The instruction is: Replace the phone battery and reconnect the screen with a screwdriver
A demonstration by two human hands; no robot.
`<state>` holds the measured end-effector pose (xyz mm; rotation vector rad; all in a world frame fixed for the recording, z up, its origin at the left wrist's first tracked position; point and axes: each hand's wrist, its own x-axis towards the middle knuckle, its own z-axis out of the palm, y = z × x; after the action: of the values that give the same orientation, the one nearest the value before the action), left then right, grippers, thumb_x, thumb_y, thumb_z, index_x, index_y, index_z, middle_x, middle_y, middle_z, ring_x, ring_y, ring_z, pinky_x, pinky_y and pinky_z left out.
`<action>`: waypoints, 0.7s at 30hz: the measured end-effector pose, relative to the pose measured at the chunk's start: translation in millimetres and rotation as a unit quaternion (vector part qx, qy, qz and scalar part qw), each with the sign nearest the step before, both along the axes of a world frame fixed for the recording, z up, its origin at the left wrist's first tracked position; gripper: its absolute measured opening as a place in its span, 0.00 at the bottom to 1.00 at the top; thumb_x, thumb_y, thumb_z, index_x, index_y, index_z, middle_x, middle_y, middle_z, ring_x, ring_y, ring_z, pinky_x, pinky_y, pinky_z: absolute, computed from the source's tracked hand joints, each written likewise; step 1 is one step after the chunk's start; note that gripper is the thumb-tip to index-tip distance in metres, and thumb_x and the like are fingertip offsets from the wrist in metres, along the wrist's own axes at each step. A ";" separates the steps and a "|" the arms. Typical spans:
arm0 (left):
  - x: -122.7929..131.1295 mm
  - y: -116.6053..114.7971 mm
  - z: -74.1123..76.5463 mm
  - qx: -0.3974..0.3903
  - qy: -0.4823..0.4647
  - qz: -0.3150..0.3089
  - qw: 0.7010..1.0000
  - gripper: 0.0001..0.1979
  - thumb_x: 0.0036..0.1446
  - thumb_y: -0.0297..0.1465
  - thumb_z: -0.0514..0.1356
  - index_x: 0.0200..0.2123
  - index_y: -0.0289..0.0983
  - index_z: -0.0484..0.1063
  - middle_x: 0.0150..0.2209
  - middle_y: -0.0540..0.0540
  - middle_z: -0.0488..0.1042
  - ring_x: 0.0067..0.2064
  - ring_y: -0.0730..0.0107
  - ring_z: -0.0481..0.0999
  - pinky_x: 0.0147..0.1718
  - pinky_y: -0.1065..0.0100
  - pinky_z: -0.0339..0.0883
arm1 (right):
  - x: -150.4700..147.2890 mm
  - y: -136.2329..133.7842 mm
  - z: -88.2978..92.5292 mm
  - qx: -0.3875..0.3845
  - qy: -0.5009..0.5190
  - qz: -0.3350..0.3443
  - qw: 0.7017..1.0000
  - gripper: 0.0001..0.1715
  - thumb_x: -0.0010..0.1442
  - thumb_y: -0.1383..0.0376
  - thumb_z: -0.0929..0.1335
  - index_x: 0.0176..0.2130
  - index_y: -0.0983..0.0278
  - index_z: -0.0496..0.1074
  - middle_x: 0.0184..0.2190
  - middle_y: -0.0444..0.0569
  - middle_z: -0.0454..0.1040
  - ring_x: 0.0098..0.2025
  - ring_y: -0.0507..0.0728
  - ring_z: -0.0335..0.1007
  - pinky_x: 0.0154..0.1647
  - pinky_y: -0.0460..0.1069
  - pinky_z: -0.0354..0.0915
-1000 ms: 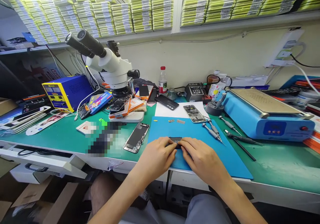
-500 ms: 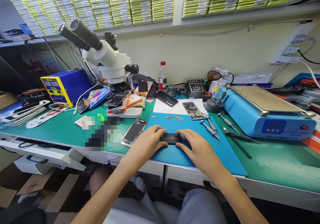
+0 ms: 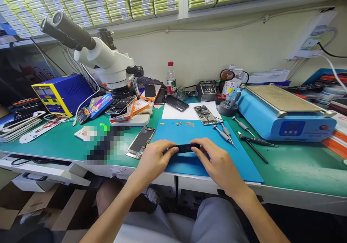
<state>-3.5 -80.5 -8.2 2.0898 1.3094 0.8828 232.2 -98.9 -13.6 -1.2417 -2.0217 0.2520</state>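
My left hand (image 3: 152,159) and my right hand (image 3: 217,160) both pinch a small flat black part (image 3: 184,148), held by its two ends a little above the blue work mat (image 3: 238,167). The fingertips of each hand are closed on it. An opened phone body (image 3: 205,115) with its insides showing lies at the mat's far edge on a white sheet. A detached phone screen (image 3: 140,142) lies face down on the green bench left of the mat.
Several screwdrivers (image 3: 222,133) lie right of the mat. A blue heating machine (image 3: 284,116) stands at the right, a white microscope (image 3: 108,64) and a blue-yellow power unit (image 3: 62,93) at the left. A bottle (image 3: 170,78) and a black phone (image 3: 175,103) are at the back.
The black part was lying on the mat between my fingers; both hands have now lifted it slightly, tilted edge-on. The camera view shifted down and left.
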 end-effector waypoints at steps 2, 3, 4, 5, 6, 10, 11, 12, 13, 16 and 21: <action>3.9 2.2 2.3 -0.046 -0.020 0.004 0.999 0.15 0.72 0.40 0.59 0.39 0.40 0.82 0.36 0.50 0.83 0.39 0.64 0.78 0.37 0.66 0.66 | 2.6 1.5 3.9 -0.074 0.062 -0.004 0.995 0.14 0.75 0.56 0.66 0.52 0.56 0.78 0.44 0.46 0.83 0.39 0.56 0.78 0.42 0.51 0.70; 5.4 4.1 3.1 -0.057 -0.021 -0.001 0.998 0.16 0.72 0.41 0.59 0.37 0.39 0.81 0.34 0.51 0.82 0.37 0.65 0.77 0.35 0.67 0.64 | 4.1 3.0 5.3 -0.116 0.091 -0.006 0.989 0.15 0.74 0.54 0.66 0.50 0.56 0.79 0.42 0.46 0.83 0.38 0.56 0.77 0.41 0.51 0.69; 6.6 6.5 3.8 -0.067 -0.025 -0.008 0.997 0.16 0.72 0.42 0.59 0.37 0.39 0.80 0.33 0.51 0.80 0.36 0.66 0.75 0.34 0.67 0.62 | 5.7 4.9 6.4 -0.157 0.118 -0.007 0.981 0.15 0.73 0.53 0.67 0.48 0.57 0.80 0.38 0.45 0.83 0.37 0.56 0.76 0.39 0.51 0.69; 7.7 9.0 4.6 -0.075 -0.025 -0.017 0.997 0.16 0.71 0.42 0.58 0.36 0.39 0.80 0.32 0.52 0.79 0.36 0.67 0.74 0.34 0.68 0.61 | 7.3 6.9 7.1 -0.192 0.144 -0.008 0.971 0.16 0.72 0.51 0.68 0.45 0.58 0.81 0.35 0.45 0.82 0.35 0.56 0.75 0.37 0.51 0.68; 8.7 11.8 5.4 -0.084 -0.025 -0.027 0.996 0.17 0.71 0.43 0.59 0.36 0.39 0.79 0.31 0.52 0.78 0.35 0.67 0.73 0.34 0.68 0.60 | 8.9 8.8 7.3 -0.221 0.167 -0.009 0.961 0.18 0.70 0.50 0.69 0.44 0.58 0.81 0.32 0.45 0.81 0.33 0.56 0.73 0.36 0.51 0.67; 13.3 23.2 5.8 -0.132 -0.086 -0.069 0.985 0.15 0.66 0.46 0.63 0.40 0.40 0.80 0.35 0.52 0.80 0.37 0.67 0.74 0.36 0.69 0.61 | 12.3 12.9 5.8 -0.268 0.220 -0.004 0.938 0.22 0.63 0.46 0.73 0.40 0.60 0.82 0.30 0.45 0.79 0.29 0.53 0.67 0.34 0.51 0.64; 14.5 25.9 4.3 -0.144 -0.109 -0.073 0.981 0.15 0.65 0.45 0.64 0.40 0.40 0.81 0.36 0.51 0.81 0.38 0.66 0.75 0.37 0.69 0.62 | 12.4 13.1 5.6 -0.273 0.226 -0.004 0.935 0.22 0.62 0.45 0.73 0.40 0.60 0.82 0.30 0.45 0.79 0.29 0.53 0.66 0.34 0.50 0.64; 15.6 28.3 2.1 -0.153 -0.128 -0.074 0.977 0.15 0.64 0.45 0.65 0.39 0.39 0.81 0.36 0.50 0.81 0.39 0.65 0.75 0.38 0.68 0.63 | 12.3 13.2 5.6 -0.277 0.232 -0.004 0.932 0.23 0.61 0.44 0.74 0.40 0.60 0.82 0.30 0.45 0.79 0.29 0.53 0.66 0.33 0.50 0.64; 16.4 30.3 -0.6 -0.159 -0.139 -0.070 0.975 0.15 0.63 0.45 0.65 0.38 0.39 0.81 0.36 0.50 0.81 0.39 0.65 0.75 0.39 0.68 0.64 | 12.1 13.2 6.0 -0.280 0.239 -0.006 0.930 0.23 0.60 0.44 0.74 0.40 0.60 0.83 0.30 0.45 0.79 0.29 0.53 0.66 0.33 0.50 0.63; 17.0 33.7 -8.9 -0.171 -0.152 -0.053 0.972 0.16 0.63 0.45 0.64 0.38 0.38 0.81 0.35 0.49 0.80 0.38 0.65 0.75 0.38 0.67 0.63 | 11.8 13.6 8.9 -0.290 0.260 -0.009 0.921 0.25 0.59 0.43 0.75 0.41 0.60 0.83 0.29 0.44 0.77 0.28 0.52 0.64 0.34 0.50 0.63; 14.7 31.4 -12.2 -0.173 -0.148 -0.034 0.973 0.14 0.64 0.43 0.64 0.37 0.38 0.79 0.33 0.50 0.79 0.37 0.66 0.73 0.37 0.67 0.61 | 12.0 14.0 11.8 -0.295 0.247 -0.008 0.923 0.26 0.61 0.42 0.74 0.41 0.61 0.83 0.27 0.44 0.75 0.30 0.54 0.66 0.37 0.51 0.65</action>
<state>11.2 -49.1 -20.5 1.6529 1.1343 0.8300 244.2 -84.9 -1.8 -1.3644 -1.5302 1.1143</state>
